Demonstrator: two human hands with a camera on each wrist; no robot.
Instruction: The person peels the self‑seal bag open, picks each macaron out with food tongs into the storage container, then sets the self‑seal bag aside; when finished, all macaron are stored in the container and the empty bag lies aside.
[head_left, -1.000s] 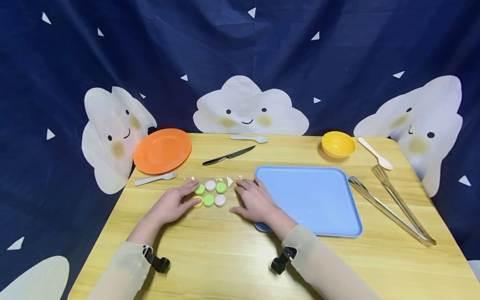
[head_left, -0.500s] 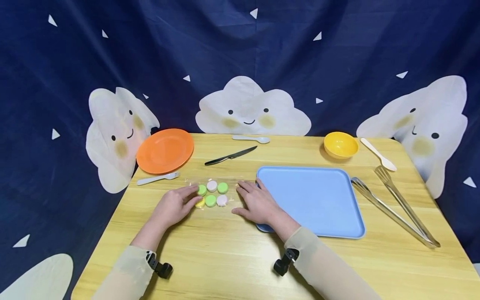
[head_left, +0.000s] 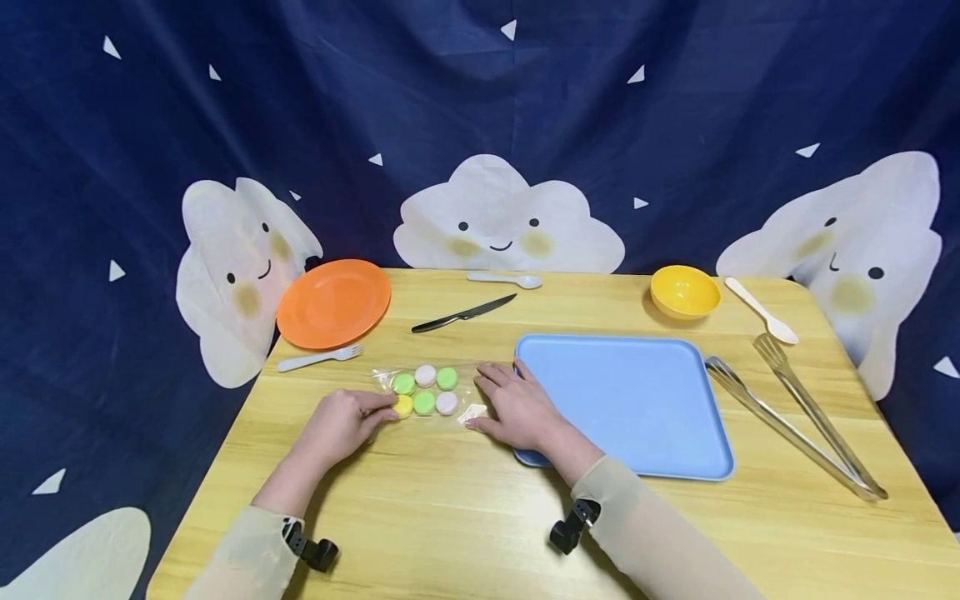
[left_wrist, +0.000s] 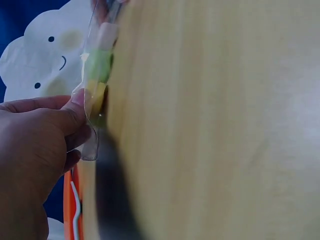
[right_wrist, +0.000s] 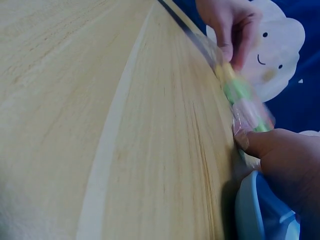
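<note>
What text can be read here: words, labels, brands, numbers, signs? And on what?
None readable in any view.
Clear bag: white patch, glare or label, can't tell; no legible letters.
Wrist cameras: any marks too small to read.
Curtain: drawn cloud faces and white triangles, no lettering.
Tray, plate, bowl: no text seen.

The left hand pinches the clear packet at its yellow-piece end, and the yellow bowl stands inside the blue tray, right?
Not quite: the yellow bowl stands on the table, beyond the far edge of the blue tray, as the head view shows. The left hand does pinch the clear packet at its yellow-piece end.
</note>
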